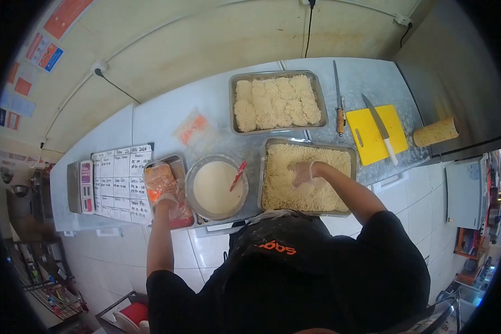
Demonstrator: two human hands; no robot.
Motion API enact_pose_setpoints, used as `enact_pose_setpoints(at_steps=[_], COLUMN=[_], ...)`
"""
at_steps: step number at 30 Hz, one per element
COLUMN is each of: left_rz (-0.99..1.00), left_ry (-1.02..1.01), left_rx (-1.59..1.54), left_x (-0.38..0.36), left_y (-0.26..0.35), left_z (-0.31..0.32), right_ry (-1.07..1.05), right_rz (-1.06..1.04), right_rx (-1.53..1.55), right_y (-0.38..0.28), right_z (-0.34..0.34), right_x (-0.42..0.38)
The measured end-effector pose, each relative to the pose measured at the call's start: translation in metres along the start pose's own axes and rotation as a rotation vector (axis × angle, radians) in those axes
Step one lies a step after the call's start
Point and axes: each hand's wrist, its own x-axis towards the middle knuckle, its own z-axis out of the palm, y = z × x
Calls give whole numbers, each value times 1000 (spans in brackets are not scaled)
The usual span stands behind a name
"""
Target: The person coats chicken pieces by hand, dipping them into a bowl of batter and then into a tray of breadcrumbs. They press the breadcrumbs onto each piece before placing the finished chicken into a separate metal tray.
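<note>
My left hand (170, 199), in a clear plastic glove, reaches into a metal tray (186, 214) at the left. It touches the orange-pink pieces (160, 179), which look like raw meat or fish; its fingertips are hard to make out. My right hand (302, 173), also gloved, rests on pale crumbs (328, 186) inside a large metal tray (263, 183), its fingers somewhat apart and nothing visible in them. Between the hands stands a round bowl (190, 195) of creamy batter (214, 183), with a red-handled utensil (238, 176) leaning in it.
Behind the crumbs, a metal tray (232, 89) holds several crumb-coated pieces (273, 103). A sharpening steel (339, 106), a knife (378, 119) on a yellow board (362, 136) and a cylinder (435, 132) lie right. A clear bag (192, 128) and a written whiteboard (119, 181) lie left.
</note>
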Motion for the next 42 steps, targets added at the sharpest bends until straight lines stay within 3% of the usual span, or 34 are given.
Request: enact_pose_setpoints(at_steps=[2,8,11,14,19,22,25,26,28,29,31,34,37,40,42], left_rz=[-29,-173,-252,-324,-383,-436,-387,-374,-275,-229,45,132,247,400,445], left_ry=[35,224,401,585,774,744,733,732,787,797,517,390,310,338,360], left_rx=[-22,-224,-435,-722,-1345,-1699,-1693,-1692,-1154,-883,-920,-1252,-957,-257,-1], left_x=[-10,-34,-45,-59,-87,-98,-106,-109,-114,-119,-138,-180,-209,-232,-243], left_y=[15,38,41,45,62,73,94,97,88,82,101,167,227,283,305], left_z=[-14,-32,-46,-65,-94,-109,-130,-134,-134,-133,-187,-262,-332,-401,-432], right_ry=[173,679,626,582,663,926,933,948,959,946,911,759,528,507,608], right_rz=[-65,-67,-94,-281,61,361,713,677,588,490,294,150,90,206,287], right_rx=[0,-530,-753,-485,-525,-42,62,221,535,490,398,242,476,205,-282], right_y=[5,-35,-19,11,61,49,24,34,60,68,69,48,7,-10,-24], right_z=[3,16,75,110,124,116,111,111,102,98,82,47,11,18,49], right_x=[-9,-65,-77,-88,-96,-110,-90,-84,-63,-62,-67,-67,-56,-10,7])
